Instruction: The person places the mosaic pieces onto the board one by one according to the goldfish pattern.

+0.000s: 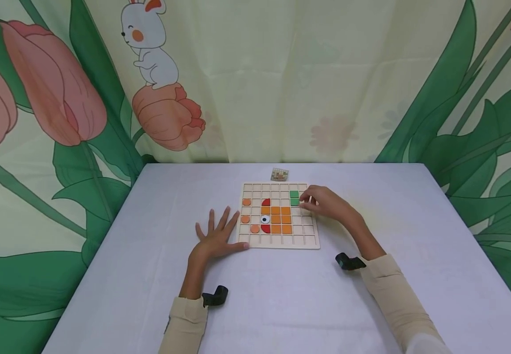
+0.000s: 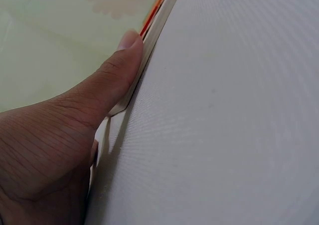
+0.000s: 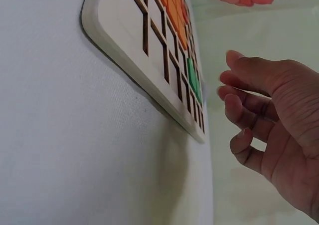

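Note:
A wooden grid board (image 1: 301, 240) lies flat on the table. In its cells sit orange squares (image 1: 275, 220), red rounded pieces (image 1: 266, 202), salmon discs (image 1: 245, 219), an eye piece (image 1: 265, 220) and two green squares (image 1: 294, 198). My left hand (image 1: 214, 242) rests at the board's left side with fingers spread. Its thumb (image 2: 112, 73) touches the board's near edge in the left wrist view. Beside the green squares, at the upper right, hovers my right hand (image 1: 321, 200). Its fingers are loosely bent, and the right wrist view shows nothing between thumb and fingertips (image 3: 233, 105).
A small patterned card (image 1: 279, 174) lies behind the board, close to the table's far edge. The table wears a white cloth (image 1: 255, 295). Behind it hangs a curtain (image 1: 255, 88) printed with tulips and a rabbit. Dark wrist cameras (image 1: 216, 296) are strapped to both forearms.

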Action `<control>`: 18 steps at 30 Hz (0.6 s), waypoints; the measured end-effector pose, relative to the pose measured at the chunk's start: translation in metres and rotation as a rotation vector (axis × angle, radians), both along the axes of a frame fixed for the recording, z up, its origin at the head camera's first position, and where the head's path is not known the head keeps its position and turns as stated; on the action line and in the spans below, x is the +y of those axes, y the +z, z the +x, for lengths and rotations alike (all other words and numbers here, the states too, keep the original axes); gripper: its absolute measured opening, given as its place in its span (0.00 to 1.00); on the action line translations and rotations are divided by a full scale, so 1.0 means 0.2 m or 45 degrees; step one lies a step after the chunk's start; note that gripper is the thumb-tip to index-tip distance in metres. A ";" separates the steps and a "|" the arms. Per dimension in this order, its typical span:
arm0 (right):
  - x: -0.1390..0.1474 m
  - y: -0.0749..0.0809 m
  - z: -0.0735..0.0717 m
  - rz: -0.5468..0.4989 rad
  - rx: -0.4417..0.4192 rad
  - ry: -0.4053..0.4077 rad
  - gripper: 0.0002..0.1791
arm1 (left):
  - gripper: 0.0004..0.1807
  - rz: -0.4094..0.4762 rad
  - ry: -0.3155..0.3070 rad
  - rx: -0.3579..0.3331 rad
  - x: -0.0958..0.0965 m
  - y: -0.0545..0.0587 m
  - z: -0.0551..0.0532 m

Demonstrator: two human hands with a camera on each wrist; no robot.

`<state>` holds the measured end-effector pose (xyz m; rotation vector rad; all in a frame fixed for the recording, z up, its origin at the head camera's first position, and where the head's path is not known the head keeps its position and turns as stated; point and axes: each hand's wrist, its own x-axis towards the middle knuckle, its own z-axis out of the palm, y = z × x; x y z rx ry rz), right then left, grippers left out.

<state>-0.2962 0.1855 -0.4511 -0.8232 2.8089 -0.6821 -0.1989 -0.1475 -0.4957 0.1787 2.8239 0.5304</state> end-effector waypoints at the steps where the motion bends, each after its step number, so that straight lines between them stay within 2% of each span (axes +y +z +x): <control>1: 0.01 0.00 0.01 -0.009 -0.001 0.005 0.13 | 0.57 0.002 0.000 0.000 0.00 0.00 0.00; 5: 0.07 0.02 0.07 -0.060 -0.022 -0.002 0.13 | 0.56 0.023 -0.005 0.012 0.00 0.01 0.01; 12: 0.19 0.03 0.20 -0.105 -0.141 -0.036 0.14 | 0.57 -0.002 -0.004 0.000 0.00 0.01 0.01; 18: 0.29 0.03 0.31 -0.131 -0.200 0.000 0.14 | 0.56 0.000 0.004 0.011 0.00 0.00 0.01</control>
